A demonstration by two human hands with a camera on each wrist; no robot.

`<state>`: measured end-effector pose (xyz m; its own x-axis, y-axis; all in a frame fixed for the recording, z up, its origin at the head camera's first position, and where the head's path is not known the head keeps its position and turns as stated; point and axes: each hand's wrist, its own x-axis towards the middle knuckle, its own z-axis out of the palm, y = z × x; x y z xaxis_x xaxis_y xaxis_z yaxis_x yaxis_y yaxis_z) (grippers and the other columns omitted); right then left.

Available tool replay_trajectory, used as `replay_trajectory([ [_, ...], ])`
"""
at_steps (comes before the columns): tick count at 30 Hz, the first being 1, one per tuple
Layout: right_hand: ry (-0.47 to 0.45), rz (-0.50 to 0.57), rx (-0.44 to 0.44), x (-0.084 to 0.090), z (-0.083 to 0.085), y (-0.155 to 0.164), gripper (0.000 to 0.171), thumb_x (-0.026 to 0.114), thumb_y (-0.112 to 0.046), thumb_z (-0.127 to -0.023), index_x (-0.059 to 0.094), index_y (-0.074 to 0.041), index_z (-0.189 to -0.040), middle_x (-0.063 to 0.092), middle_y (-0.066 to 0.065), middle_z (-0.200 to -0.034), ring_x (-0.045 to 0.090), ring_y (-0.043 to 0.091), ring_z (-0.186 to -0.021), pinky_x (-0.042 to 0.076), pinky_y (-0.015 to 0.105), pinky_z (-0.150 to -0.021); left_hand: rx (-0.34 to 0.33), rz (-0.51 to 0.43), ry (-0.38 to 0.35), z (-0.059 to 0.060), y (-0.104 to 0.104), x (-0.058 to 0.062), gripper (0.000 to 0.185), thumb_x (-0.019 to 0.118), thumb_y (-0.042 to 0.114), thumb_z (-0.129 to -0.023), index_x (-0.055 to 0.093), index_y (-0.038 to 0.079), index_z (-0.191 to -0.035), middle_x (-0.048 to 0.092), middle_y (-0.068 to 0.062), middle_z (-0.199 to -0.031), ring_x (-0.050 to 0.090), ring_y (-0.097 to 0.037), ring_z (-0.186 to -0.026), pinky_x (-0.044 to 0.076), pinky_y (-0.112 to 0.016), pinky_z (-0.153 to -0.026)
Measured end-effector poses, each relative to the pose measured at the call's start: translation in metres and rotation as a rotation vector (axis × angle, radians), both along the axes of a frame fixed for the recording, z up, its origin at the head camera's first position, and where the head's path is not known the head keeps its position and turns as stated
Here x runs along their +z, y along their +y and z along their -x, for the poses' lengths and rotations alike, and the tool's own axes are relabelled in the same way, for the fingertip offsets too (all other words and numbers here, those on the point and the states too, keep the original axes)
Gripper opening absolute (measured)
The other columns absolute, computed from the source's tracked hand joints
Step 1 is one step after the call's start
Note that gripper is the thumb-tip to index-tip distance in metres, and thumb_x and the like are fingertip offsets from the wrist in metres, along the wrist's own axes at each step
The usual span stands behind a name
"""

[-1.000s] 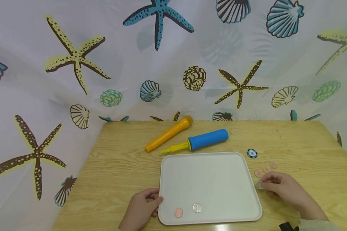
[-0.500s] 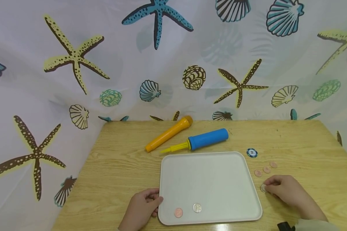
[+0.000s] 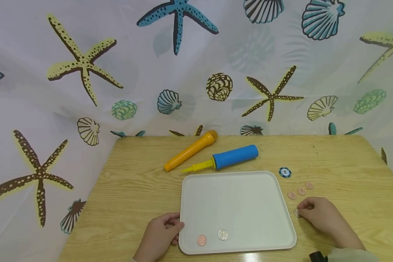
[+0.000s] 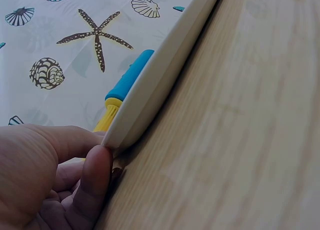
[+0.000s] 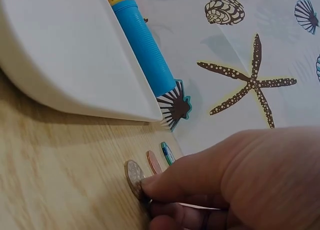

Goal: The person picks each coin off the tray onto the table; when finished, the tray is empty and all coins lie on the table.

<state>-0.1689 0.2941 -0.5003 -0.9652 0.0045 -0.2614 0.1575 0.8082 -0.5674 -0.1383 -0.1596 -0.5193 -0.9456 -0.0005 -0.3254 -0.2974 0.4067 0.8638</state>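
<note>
A white tray [image 3: 235, 174] lies on the wooden table [image 3: 137, 182], with a copper coin [image 3: 201, 240] and a silver coin [image 3: 223, 234] near its front edge. My left hand [image 3: 177, 227] grips the tray's front left corner, the thumb [image 4: 95, 175] pressed against the rim [image 4: 150, 97]. Just right of the tray, my right hand [image 3: 300, 211] pinches another silver coin [image 3: 296, 213] at the fingertips. In the right wrist view this coin [image 5: 134, 176] stands tilted on its edge on the table under my fingers [image 5: 165, 182].
Three copper coins [image 3: 301, 191] lie in a row just beyond my right hand, and a blue poker chip [image 3: 285, 172] sits behind them. A blue pump [image 3: 235, 156] with a yellow nozzle and an orange toy microphone [image 3: 190, 151] lie behind the tray. A seashell curtain [image 3: 196, 72] backs the table.
My right hand has drawn the silver coin a little nearer to me along the table. The left hand and the tray have stayed put.
</note>
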Motion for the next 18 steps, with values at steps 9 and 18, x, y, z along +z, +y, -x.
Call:
replay_trajectory([
  [9,0.049,0.059,0.014,0.011,-0.004,-0.016,0.015,0.070,-0.020,-0.094,0.073,-0.006,-0.097,0.070,-0.002,-0.085,0.058,0.015,-0.075,0.048,0.029,-0.065,0.009,-0.001,0.000,-0.001,0.001,0.001,0.045,0.074,0.018,-0.092,0.064,-0.005,-0.129,0.064,-0.006,-0.090,0.063,-0.014,-0.063,0.059,-0.028,-0.055],
  [18,-0.025,0.391,0.213,0.016,-0.011,-0.060,0.017,0.072,-0.018,-0.093,0.072,-0.002,-0.099,0.065,0.005,-0.076,0.057,0.016,-0.059,0.051,0.026,-0.050,0.003,-0.001,0.018,-0.001,0.001,0.002,0.044,0.074,0.017,-0.092,0.064,-0.006,-0.127,0.064,-0.006,-0.090,0.063,-0.015,-0.064,0.059,-0.028,-0.056],
])
